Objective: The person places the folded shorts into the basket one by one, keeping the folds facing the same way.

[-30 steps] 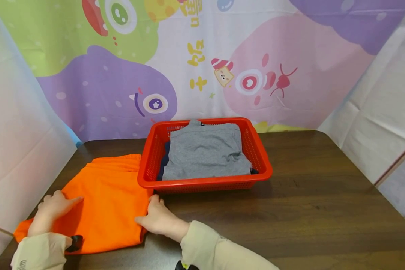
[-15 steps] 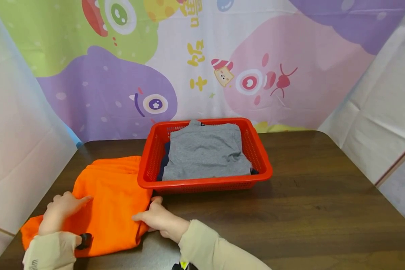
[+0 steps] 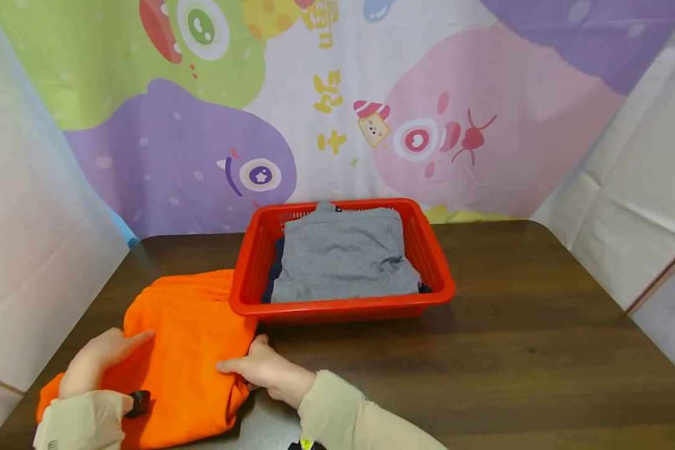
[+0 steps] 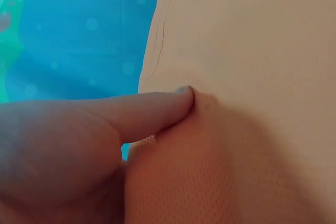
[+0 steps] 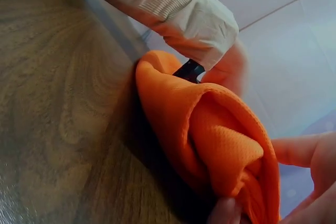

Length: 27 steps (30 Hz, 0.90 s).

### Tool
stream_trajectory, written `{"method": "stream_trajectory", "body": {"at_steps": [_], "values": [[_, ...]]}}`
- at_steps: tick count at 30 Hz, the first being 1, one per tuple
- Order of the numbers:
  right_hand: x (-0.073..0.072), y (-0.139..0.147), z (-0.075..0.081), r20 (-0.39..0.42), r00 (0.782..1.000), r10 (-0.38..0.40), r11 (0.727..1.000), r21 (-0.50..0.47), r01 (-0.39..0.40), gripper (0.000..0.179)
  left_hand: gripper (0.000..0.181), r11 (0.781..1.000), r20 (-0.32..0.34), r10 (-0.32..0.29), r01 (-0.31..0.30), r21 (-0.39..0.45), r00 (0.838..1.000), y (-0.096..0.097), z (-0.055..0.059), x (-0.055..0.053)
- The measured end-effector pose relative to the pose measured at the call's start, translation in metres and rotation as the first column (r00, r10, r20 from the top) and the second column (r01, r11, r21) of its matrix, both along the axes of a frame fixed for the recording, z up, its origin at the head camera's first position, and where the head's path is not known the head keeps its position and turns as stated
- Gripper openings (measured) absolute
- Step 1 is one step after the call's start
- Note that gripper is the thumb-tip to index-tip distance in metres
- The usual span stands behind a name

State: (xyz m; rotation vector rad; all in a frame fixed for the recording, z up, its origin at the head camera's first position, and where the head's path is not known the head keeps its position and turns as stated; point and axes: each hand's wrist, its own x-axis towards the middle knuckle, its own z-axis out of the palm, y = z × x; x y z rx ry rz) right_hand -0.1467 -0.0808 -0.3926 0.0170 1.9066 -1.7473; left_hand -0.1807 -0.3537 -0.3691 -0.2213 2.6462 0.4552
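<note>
An orange garment [image 3: 188, 350] with a gathered top edge lies folded at the left of the table, its upper right corner beside the red basket. My left hand [image 3: 102, 356] grips its left edge; in the left wrist view the thumb [image 4: 152, 109] lies across the cloth while the other fingers are mostly hidden. At the right edge my right hand [image 3: 267, 365] pinches the cloth, thumb on top and fingers beneath. The right wrist view shows the fabric layers [image 5: 226, 140] curling open at that side, lifted off the wood.
The red plastic basket [image 3: 349, 307] stands at the back middle, holding a folded grey garment [image 3: 343, 256] over dark blue cloth [image 3: 275, 269]. Behind the brown table [image 3: 484, 350] hangs a cartoon-printed curtain [image 3: 326, 169]. White sheeting [image 3: 39, 206] borders the left side.
The orange garment has slid toward me and a little to the right, its left side drawn in. Both hands keep hold of its edges. The basket has stayed put.
</note>
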Motion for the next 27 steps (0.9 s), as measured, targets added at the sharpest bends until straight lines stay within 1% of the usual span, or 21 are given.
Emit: {"method": "stream_trajectory", "body": {"at_steps": [1,3,5,6,8,10,12,15,17,19,21,23,24,27], "values": [[-0.0002,-0.0001,-0.0002,-0.01,1.0,-0.005,1.0,0.001,0.005,0.089,0.083,1.0,-0.005,0.007,-0.007,0.01,1.0,0.0001,-0.0005,0.0001],[-0.0006,-0.0004,-0.0004,-0.035,0.999,-0.017,1.0,0.007,0.018,0.087,0.084,1.0,-0.014,0.015,-0.015,0.023,1.0,-0.0001,-0.0008,0.0003],[-0.0009,-0.0005,-0.0002,-0.055,0.998,-0.033,0.999,0.0,0.033,0.083,0.084,1.0,-0.037,0.017,-0.016,0.014,0.999,-0.0002,-0.0008,0.0009],[-0.001,-0.0006,-0.0007,-0.053,0.998,-0.035,0.999,-0.017,0.035,0.08,0.085,1.0,-0.051,0.017,-0.016,0.005,0.999,-0.0004,-0.001,0.0011],[-0.0008,-0.0005,-0.0015,-0.035,0.999,-0.038,0.998,-0.057,0.036,0.073,0.085,1.0,-0.086,0.012,-0.013,-0.015,0.996,-0.0003,-0.0009,0.0005],[-0.0005,-0.001,-0.0024,0.003,0.999,-0.036,0.994,-0.099,0.037,0.069,0.079,1.0,-0.125,0.011,-0.014,-0.025,0.992,0.0002,-0.001,-0.0005],[0.0004,-0.0018,-0.0043,0.042,0.999,-0.034,0.99,-0.132,0.039,0.067,0.075,0.999,-0.143,0.034,-0.035,-0.009,0.989,0.0007,-0.0016,-0.0016],[0.0012,-0.0034,-0.0061,0.075,0.996,-0.043,0.987,-0.149,0.054,0.074,0.076,0.997,-0.14,0.073,-0.071,0.02,0.987,0.0021,-0.0014,-0.003],[0.0013,-0.0042,-0.0064,0.087,0.995,-0.052,0.985,-0.16,0.066,0.08,0.08,0.995,-0.125,0.091,-0.087,0.039,0.988,0.0021,-0.0017,-0.0039],[0.0011,-0.0049,-0.0064,0.107,0.993,-0.056,0.981,-0.179,0.075,0.087,0.083,0.996,-0.105,0.084,-0.079,0.048,0.991,0.0022,-0.0018,-0.0042],[0.001,-0.0053,-0.0064,0.124,0.991,-0.056,0.977,-0.2,0.08,0.088,0.084,0.997,-0.093,0.064,-0.059,0.057,0.994,0.0021,-0.0019,-0.0039],[0.0008,-0.005,-0.0064,0.135,0.99,-0.05,0.976,-0.203,0.078,0.082,0.084,0.997,-0.084,0.047,-0.042,0.07,0.995,0.0022,-0.0022,-0.0035],[0.0005,-0.0046,-0.0065,0.136,0.989,-0.049,0.977,-0.201,0.076,0.075,0.084,0.996,-0.076,0.046,-0.04,0.078,0.996,0.0029,-0.0015,-0.0033],[-0.0004,-0.0035,-0.0061,0.119,0.992,-0.034,0.975,-0.214,0.059,0.047,0.086,0.993,-0.065,0.05,-0.043,0.106,0.997,0.0051,0.0001,-0.0033]]}}
